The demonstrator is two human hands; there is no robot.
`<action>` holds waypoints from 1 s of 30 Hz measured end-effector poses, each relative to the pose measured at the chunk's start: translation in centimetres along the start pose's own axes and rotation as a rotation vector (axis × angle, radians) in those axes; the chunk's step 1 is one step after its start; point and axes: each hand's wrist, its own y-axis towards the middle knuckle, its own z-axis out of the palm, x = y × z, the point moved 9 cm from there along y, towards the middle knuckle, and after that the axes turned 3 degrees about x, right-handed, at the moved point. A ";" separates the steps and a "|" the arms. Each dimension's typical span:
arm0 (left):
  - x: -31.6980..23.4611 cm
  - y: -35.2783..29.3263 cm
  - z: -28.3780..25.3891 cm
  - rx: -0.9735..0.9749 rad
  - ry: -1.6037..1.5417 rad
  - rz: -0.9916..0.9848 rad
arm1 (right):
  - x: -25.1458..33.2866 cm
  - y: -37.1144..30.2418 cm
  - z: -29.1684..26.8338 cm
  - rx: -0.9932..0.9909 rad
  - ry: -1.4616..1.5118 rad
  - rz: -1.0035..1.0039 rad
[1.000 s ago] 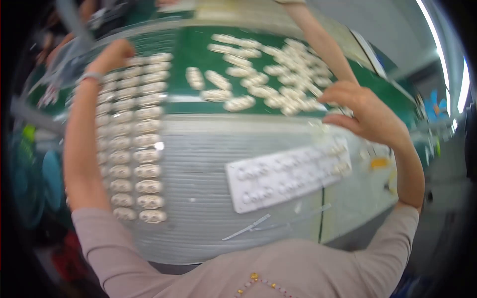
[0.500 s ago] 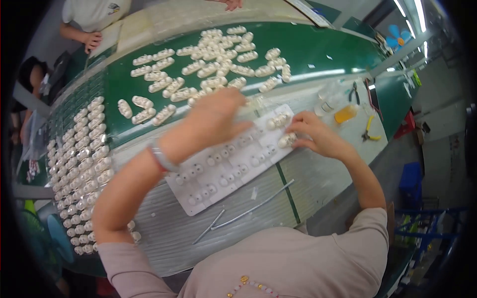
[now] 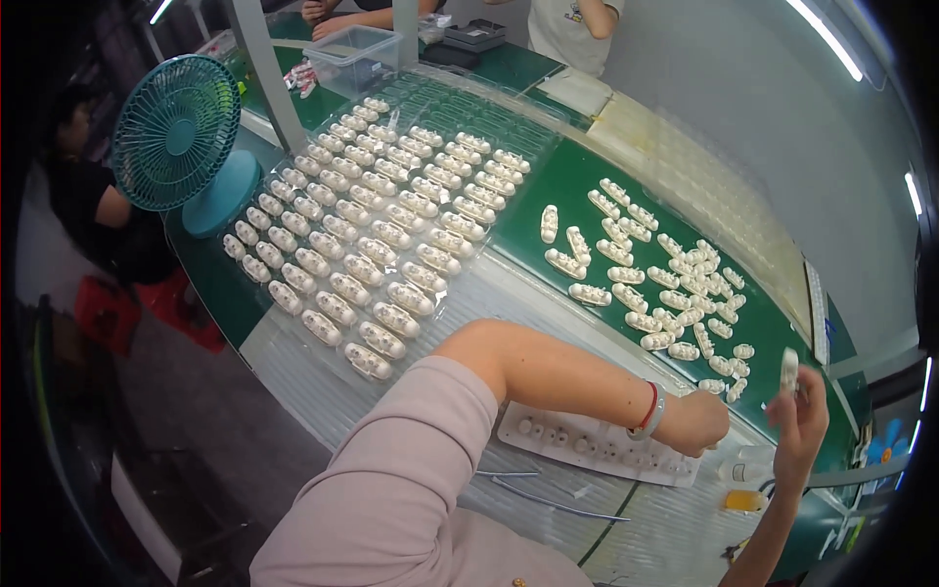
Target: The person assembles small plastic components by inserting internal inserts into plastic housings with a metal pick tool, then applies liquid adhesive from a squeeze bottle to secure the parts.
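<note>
My right hand (image 3: 804,416) is raised at the right, its fingers pinching an oblong white plastic piece (image 3: 789,368) held upright. My left hand (image 3: 696,423) is closed, just past the right part of a long white holder plate (image 3: 606,468). Its fingertips are hidden, so whatever they grip cannot be made out. Small round white and grey parts sit in rows on that plate, partly covered by my left forearm. Beyond my hands, many similar oblong white pieces (image 3: 672,299) lie loosely heaped on the green tabletop (image 3: 548,176).
At the left, rows of white pieces (image 3: 390,234) fill a clear blister tray. A teal fan (image 3: 181,137) stands beyond it, near a clear plastic bin (image 3: 354,61). Thin grey rods (image 3: 558,501) lie before the plate, and an orange-yellow container (image 3: 743,501) stands right. Other people are across the table.
The view has swung left, bringing the blister tray and fan into sight. My right hand has lifted from the plate with a white piece. My left hand has moved toward the plate's right end.
</note>
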 end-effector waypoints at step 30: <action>31.8 -31.0 -30.9 0.025 0.641 -0.795 | 2.8 28.5 32.6 0.412 -0.573 -0.377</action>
